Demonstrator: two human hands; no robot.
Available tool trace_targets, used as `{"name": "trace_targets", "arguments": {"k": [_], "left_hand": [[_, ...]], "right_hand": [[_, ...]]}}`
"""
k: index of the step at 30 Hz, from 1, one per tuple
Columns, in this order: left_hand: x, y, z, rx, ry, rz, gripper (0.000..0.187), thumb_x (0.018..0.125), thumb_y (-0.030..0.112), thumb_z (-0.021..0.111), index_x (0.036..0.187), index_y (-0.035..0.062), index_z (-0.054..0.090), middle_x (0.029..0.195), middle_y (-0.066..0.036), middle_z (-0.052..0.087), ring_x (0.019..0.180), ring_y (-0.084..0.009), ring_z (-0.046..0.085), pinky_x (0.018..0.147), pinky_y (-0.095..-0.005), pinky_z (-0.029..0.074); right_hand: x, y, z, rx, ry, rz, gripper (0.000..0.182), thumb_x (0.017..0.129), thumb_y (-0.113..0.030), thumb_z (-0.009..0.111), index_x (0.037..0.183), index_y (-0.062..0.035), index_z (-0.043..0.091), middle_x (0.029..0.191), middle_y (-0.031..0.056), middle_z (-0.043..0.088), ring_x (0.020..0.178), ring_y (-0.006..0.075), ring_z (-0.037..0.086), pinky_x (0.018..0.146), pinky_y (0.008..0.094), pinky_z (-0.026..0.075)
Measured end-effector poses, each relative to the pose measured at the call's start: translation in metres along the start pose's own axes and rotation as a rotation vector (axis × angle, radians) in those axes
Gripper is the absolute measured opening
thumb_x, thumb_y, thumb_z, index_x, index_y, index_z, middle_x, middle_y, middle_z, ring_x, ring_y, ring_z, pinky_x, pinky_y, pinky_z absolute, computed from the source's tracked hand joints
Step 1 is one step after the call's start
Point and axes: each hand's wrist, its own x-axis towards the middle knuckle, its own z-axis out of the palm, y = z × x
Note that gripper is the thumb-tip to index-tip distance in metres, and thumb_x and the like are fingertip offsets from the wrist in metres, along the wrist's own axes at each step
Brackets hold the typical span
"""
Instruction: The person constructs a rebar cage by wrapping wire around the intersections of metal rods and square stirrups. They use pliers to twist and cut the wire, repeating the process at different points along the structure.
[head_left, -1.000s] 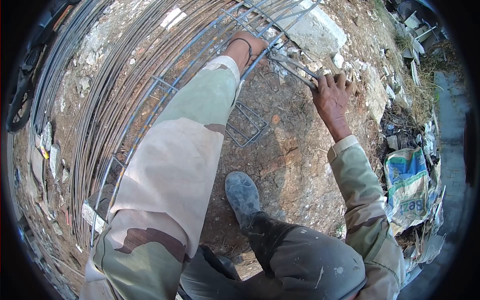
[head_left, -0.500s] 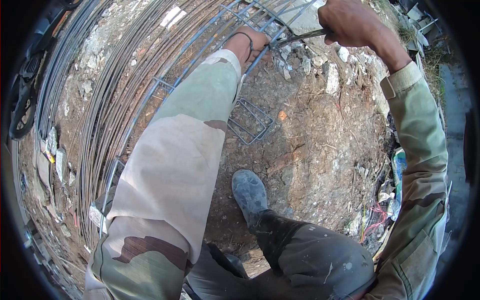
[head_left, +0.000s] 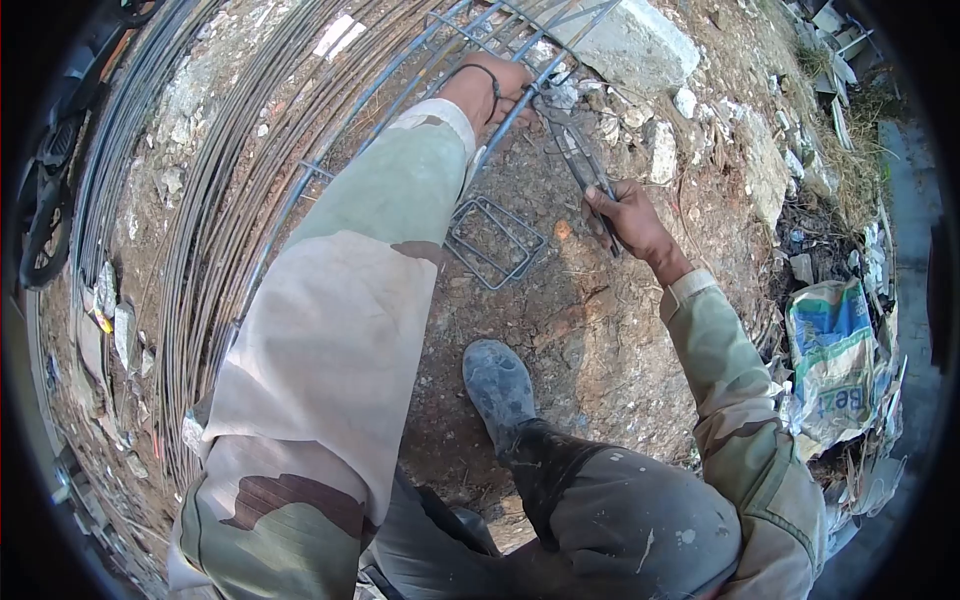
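Note:
My left hand [head_left: 492, 88], with a dark band at the wrist, is closed at a long bar of the steel rebar cage [head_left: 487, 150]. Its fingertips are partly hidden behind the bar. Long-handled pincers [head_left: 572, 148] are gripped by the handles in my right hand [head_left: 632, 222]. Their jaws meet the cage where bars cross, just right of my left hand; whether a tie wire is between them I cannot make out. Rectangular steel stirrups [head_left: 497, 243] lie on the dirt below the cage.
Bundled long steel rods [head_left: 205, 220] curve along the left. A concrete slab [head_left: 630, 45] lies at the top, with rubble around it. To the right are a printed sack [head_left: 832, 360] and other litter. My boot [head_left: 497, 385] stands on the dirt.
My right hand has swung down and towards me with the pincers, turning the handles from sideways to slanting downward. The left hand has stayed nearly in place at the cage.

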Motion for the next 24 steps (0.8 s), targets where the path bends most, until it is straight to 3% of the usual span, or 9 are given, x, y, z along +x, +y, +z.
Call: {"name": "trace_targets", "arguments": {"k": [4,8,10,11,12,14,16,18,24], "left_hand": [[0.008,-0.003,0.0,0.024,0.011,-0.032,0.034,0.104,0.016,0.065,0.122,-0.0129,0.063,0.115,-0.027,0.074,0.095,-0.0337,0.079,0.078,-0.0423,0.069],[-0.002,-0.003,-0.015,0.078,-0.025,0.037,0.036,0.102,0.021,0.071,0.121,-0.0094,0.065,0.115,-0.024,0.076,0.094,-0.0316,0.079,0.077,-0.0397,0.067],[-0.009,0.0,-0.025,0.983,0.238,0.428,0.036,0.096,0.021,0.076,0.123,-0.0001,0.068,0.115,-0.021,0.077,0.085,-0.0322,0.079,0.074,-0.0414,0.064],[-0.033,0.008,-0.023,1.08,0.314,0.582,0.027,0.092,0.017,0.076,0.118,0.0107,0.072,0.105,-0.017,0.078,0.1,-0.038,0.073,0.09,-0.0503,0.059],[-0.032,0.006,-0.026,1.095,0.298,0.58,0.027,0.092,0.017,0.076,0.118,0.0107,0.072,0.105,-0.017,0.078,0.1,-0.038,0.073,0.09,-0.0503,0.059],[-0.024,0.008,-0.037,1.29,0.203,1.263,0.03,0.088,0.01,0.074,0.118,0.0085,0.069,0.111,-0.017,0.075,0.107,-0.0368,0.071,0.093,-0.049,0.057],[-0.003,0.008,-0.036,1.287,0.07,1.238,0.031,0.086,0.006,0.071,0.116,0.0073,0.068,0.116,-0.016,0.073,0.113,-0.0366,0.068,0.098,-0.0497,0.055],[0.009,0.006,-0.032,1.286,-0.083,0.991,0.029,0.086,0.004,0.071,0.115,0.0058,0.068,0.112,-0.017,0.074,0.109,-0.0384,0.069,0.097,-0.0502,0.055],[0.024,0.002,-0.041,1.151,-0.179,1.058,0.026,0.087,0.006,0.073,0.112,0.0042,0.068,0.106,-0.019,0.074,0.105,-0.0394,0.07,0.095,-0.0496,0.055]], "right_hand": [[0.002,0.027,0.047,0.45,0.009,0.029,0.042,0.107,-0.034,0.065,0.083,0.0004,0.069,0.06,0.0058,0.06,0.043,0.0155,0.054,0.042,0.0306,0.042],[0.001,0.012,0.013,0.243,0.02,-0.014,0.042,0.105,-0.034,0.068,0.082,0.0005,0.069,0.06,0.0057,0.062,0.044,0.0154,0.056,0.042,0.03,0.042],[-0.005,-0.01,-0.013,0.012,-0.023,0.068,0.041,0.103,-0.034,0.071,0.081,0.0,0.07,0.061,0.0054,0.063,0.044,0.0149,0.058,0.042,0.0296,0.043],[-0.007,-0.021,-0.025,-0.038,-0.032,0.077,0.039,0.103,-0.032,0.071,0.083,0.001,0.071,0.06,0.005,0.063,0.042,0.0147,0.057,0.04,0.03,0.043],[-0.007,-0.034,-0.036,-0.09,-0.042,0.087,0.037,0.103,-0.03,0.071,0.085,0.002,0.072,0.059,0.0046,0.063,0.041,0.0144,0.056,0.039,0.0304,0.043],[-0.008,-0.063,-0.052,-0.22,-0.092,0.109,0.036,0.102,-0.03,0.072,0.083,0.0015,0.071,0.059,0.0047,0.063,0.042,0.0136,0.057,0.04,0.0291,0.044],[-0.004,-0.077,-0.063,-0.303,-0.113,0.077,0.036,0.101,-0.03,0.074,0.082,0.0007,0.071,0.06,0.0045,0.064,0.043,0.0134,0.058,0.041,0.0284,0.045],[-0.002,-0.083,-0.068,-0.395,-0.14,0.078,0.037,0.1,-0.031,0.074,0.08,-0.0002,0.07,0.06,0.0042,0.065,0.043,0.013,0.059,0.042,0.0276,0.046],[0.001,-0.077,-0.069,-0.35,-0.14,0.084,0.036,0.099,-0.03,0.077,0.079,-0.0003,0.069,0.059,0.0048,0.065,0.044,0.0133,0.061,0.041,0.0282,0.046]]}}
